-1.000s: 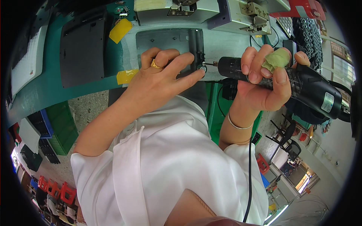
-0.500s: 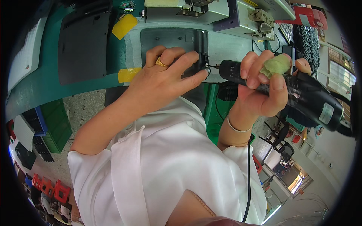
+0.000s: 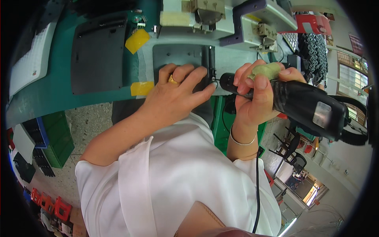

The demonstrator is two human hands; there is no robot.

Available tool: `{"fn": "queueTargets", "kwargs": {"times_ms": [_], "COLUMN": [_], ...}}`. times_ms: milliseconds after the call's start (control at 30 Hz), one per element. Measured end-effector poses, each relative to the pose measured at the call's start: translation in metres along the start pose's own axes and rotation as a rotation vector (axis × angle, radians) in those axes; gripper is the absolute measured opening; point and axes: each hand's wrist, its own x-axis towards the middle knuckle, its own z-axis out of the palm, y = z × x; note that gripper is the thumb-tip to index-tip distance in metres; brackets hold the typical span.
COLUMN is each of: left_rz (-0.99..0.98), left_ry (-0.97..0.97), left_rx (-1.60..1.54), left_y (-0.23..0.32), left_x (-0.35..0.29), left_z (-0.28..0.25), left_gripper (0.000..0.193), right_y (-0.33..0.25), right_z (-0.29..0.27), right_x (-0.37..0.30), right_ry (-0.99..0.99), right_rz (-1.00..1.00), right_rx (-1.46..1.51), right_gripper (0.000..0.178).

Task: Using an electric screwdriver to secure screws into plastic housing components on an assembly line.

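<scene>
A dark grey plastic panel [image 3: 177, 54] lies flat on the bench in front of me. My left hand [image 3: 175, 89], a gold ring on one finger, rests over the panel with bent fingers, steadying it. Its thumb and index tips are at the right edge, by a small metallic part. My right hand [image 3: 256, 89] is wrapped around a black electric screwdriver [image 3: 312, 106], held almost level. The driver's thin bit points left and reaches the panel's edge near my left fingertips; the exact contact is too small to tell. A pale green wrap [image 3: 266, 71] covers a right finger.
Another dark panel [image 3: 98, 59] lies to the left, with yellow pieces [image 3: 137, 41] beside it. Grey metal fixtures [image 3: 197, 27] stand behind the work. A white tray [image 3: 33, 59] sits at the far left; a green crate [image 3: 57, 138] stands below the bench. Black chains hang at right.
The view has shifted slightly, so the bench appears lower. The screwdriver has tilted a little and its grip end sits further left; both hands keep their hold.
</scene>
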Motion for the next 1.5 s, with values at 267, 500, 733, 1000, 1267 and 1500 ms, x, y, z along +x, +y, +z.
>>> {"fn": "queueTargets", "kwargs": {"times_ms": [267,500,733,1000,1267,1500], "left_rz": [-0.031,0.012,-0.024,-0.035,-0.094,-0.117], "left_ry": [-0.021,-0.021,-0.051,-0.065,-0.105,-0.107], "left_rx": [0.009,0.037,0.004,-0.018,-0.088,-0.119], "left_y": [0.004,0.001,0.002,-0.001,0.003,0.003], "left_x": [-0.002,-0.002,0.001,0.0,0.002,0.003], "left_z": [0.003,0.004,0.0,0.0,-0.002,-0.002], "left_gripper": [0.039,0.05,0.043,0.037,0.045,0.043], "right_y": [-0.005,0.005,0.019,0.014,0.044,-0.006], "right_z": [-0.002,0.033,0.039,0.051,0.064,0.056], "right_x": [0.034,0.069,0.076,0.083,0.114,0.086], "right_ry": [0.041,0.006,0.015,-0.012,-0.289,0.012], "right_rz": [0.026,-0.117,-0.095,-0.073,-0.143,0.168], "right_rx": [0.297,0.349,0.222,0.128,0.749,0.128], "right_gripper": [0.048,0.055,0.057,0.047,0.036,0.033]}}
